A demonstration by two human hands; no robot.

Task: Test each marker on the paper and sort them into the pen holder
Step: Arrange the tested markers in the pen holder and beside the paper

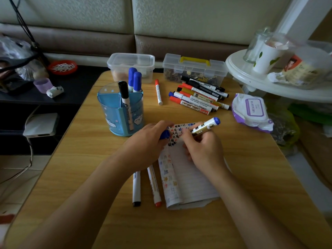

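Head camera is looking down at a wooden worktop [80, 177] where both hands are working over a sheet of lined paper [190, 178] that is already carrying rows of small coloured marks along its left and far edges. The right hand [203, 150] is gripping a blue-ended marker [206, 125], its fingers curled and pinching the barrel low down while the blue end is pointing up and to the right. The writing tip is hiding behind the fingers, so contact with the sheet cannot be told. The left hand [149, 141] is resting on the far left corner of the paper, its fingers curling round a blue cap [165, 134].

Just left of the paper, a black-tipped marker [136, 187] and a red-tipped marker [154, 186] are lying side by side on the worktop, partly under the left forearm. The pen holder [115, 112], blue and see-through, is standing beyond the left hand. Two blue-capped markers [134, 79] are standing upright in its rear compartment, and a black-capped marker [125, 103] is standing in a front one.

Farther back, a lone red-capped marker [158, 92] is lying by itself, and a pile of markers [199, 97] is lying to its right. Two clear plastic boxes [131, 65] are sitting along the far edge, and a pack of wipes [251, 110] is lying at the right edge.
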